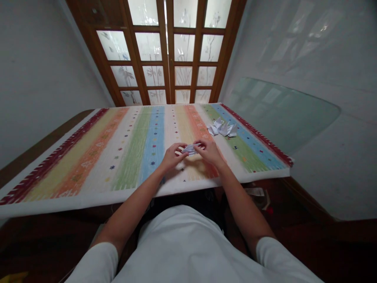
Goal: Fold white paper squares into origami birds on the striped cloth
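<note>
A small piece of folded white paper (191, 149) is held just above the table, between my two hands. My left hand (173, 156) pinches its left end with thumb and fingers. At its right end, my right hand (208, 151) grips it the same way. Dark marks, perhaps print, show on the paper; its exact folded shape is too small to make out. Beyond my right hand, a cluster of several folded white paper pieces (222, 128) with pointed tips rests on the tablecloth (126, 147).
The striped, flower-patterned cloth covers a wide table whose near edge lies close to my body. Wooden doors (169, 59) with glass panes stand behind it. A pale green panel (279, 112) is on the right wall. Some items (259, 196) sit below the table's right side.
</note>
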`<state>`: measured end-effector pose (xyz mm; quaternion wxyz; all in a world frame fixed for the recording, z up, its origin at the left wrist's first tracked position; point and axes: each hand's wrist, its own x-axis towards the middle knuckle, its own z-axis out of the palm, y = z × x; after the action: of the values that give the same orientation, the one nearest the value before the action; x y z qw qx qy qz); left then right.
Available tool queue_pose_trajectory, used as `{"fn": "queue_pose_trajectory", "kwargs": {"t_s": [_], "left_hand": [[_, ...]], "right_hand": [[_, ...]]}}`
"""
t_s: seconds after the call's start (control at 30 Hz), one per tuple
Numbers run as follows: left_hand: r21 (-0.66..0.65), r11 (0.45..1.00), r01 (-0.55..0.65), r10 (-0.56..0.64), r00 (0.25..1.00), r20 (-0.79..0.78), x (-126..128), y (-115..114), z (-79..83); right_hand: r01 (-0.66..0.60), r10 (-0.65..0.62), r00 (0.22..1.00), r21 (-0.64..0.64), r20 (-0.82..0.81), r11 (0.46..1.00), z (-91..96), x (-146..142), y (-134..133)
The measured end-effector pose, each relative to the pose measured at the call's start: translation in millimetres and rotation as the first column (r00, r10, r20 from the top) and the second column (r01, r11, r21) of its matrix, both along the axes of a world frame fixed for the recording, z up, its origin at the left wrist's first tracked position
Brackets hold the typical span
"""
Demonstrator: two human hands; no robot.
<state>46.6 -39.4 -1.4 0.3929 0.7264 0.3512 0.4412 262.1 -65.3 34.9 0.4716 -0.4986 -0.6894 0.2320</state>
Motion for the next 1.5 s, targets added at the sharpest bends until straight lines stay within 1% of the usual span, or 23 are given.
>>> {"fn": "queue_pose_trajectory", "kwargs": {"t_s": [0.1, 0.17, 0.23, 0.3, 0.37, 0.5, 0.57, 0.63, 0.7, 0.8, 0.97, 1.03, 1.07, 1.17, 1.2, 1.27, 1.4, 1.5], "left_hand": [[-0.105, 0.994, 0.02, -0.013, 0.998, 0.064, -5, 0, -5.5], [-0.154, 0.988, 0.021, -0.006, 0.995, 0.099, -7, -1, -5.5], [-0.194, 0.981, 0.006, 0.02, 0.991, 0.133, -8, -2, -4.5], [-0.231, 0.973, -0.002, 0.043, 0.984, 0.173, -9, -2, -4.3], [-0.258, 0.966, 0.01, 0.045, 0.977, 0.206, -9, -2, -5.6], [-0.281, 0.959, 0.051, 0.001, 0.983, 0.182, -11, 0, -9.1], [-0.273, 0.961, 0.043, 0.003, 0.986, 0.165, -11, 0, -9.0], [-0.226, 0.974, 0.008, 0.025, 0.99, 0.142, -11, -2, -7.1], [-0.141, 0.99, -0.02, 0.032, 0.996, 0.086, -11, -4, -4.1], [-0.027, 0.999, -0.028, 0.028, 1.0, 0.004, -10, -8, -0.5], [0.038, 0.999, -0.037, 0.038, 0.999, -0.016, -8, -10, -1.3], [0.089, 0.994, -0.064, 0.068, 0.997, -0.04, -8, -9, -2.5], [0.134, 0.987, -0.09, 0.099, 0.993, -0.06, -8, -8, -2.9], [0.289, 0.941, -0.176, 0.217, 0.969, -0.119, -10, -4, -2.8], [0.321, 0.927, -0.194, 0.245, 0.961, -0.128, -10, -3, -2.4], [0.329, 0.923, -0.199, 0.253, 0.959, -0.127, -11, -3, -1.7], [0.265, 0.954, -0.138, 0.169, 0.981, -0.098, -11, -6, -0.2], [0.248, 0.962, -0.113, 0.134, 0.988, -0.072, -9, -8, 0.6]], "right_hand": [[-0.085, 0.069, 0.979, -0.072, -0.191, 0.994, -4.6, -6, 5], [-0.163, 0.109, 0.931, -0.131, -0.349, 0.978, -9.7, -11, 7], [-0.213, 0.116, 0.867, -0.149, -0.485, 0.966, -16.5, -17, 7], [-0.234, 0.11, 0.813, -0.148, -0.572, 0.961, -24.4, -23, 7], [-0.252, 0.112, 0.793, -0.155, -0.599, 0.955, -32.1, -27, 7], [-0.242, 0.126, 0.84, -0.156, -0.527, 0.958, -42.4, -31, 10], [-0.215, 0.115, 0.86, -0.148, -0.498, 0.965, -45.2, -31, 12], [-0.189, 0.1, 0.872, -0.14, -0.48, 0.972, -47.2, -31, 13], [-0.173, 0.096, 0.886, -0.132, -0.454, 0.976, -49.0, -31, 13], [-0.148, 0.092, 0.912, -0.113, -0.401, 0.982, -51.2, -30, 12], [-0.094, 0.061, 0.935, -0.08, -0.348, 0.992, -52.1, -30, 10], [-0.095, 0.059, 0.933, -0.084, -0.354, 0.992, -51.7, -30, 9], [-0.098, 0.061, 0.933, -0.086, -0.354, 0.991, -51.3, -30, 9], [-0.098, 0.066, 0.944, -0.084, -0.322, 0.992, -50.0, -31, 7], [-0.097, 0.069, 0.95, -0.078, -0.304, 0.992, -49.7, -32, 6], [-0.099, 0.078, 0.958, -0.062, -0.274, 0.993, -49.0, -33, 4], [-0.123, 0.106, 0.967, -0.06, -0.231, 0.991, -47.8, -33, 1], [-0.133, 0.12, 0.973, -0.053, -0.195, 0.99, -46.7, -33, -1]]}}
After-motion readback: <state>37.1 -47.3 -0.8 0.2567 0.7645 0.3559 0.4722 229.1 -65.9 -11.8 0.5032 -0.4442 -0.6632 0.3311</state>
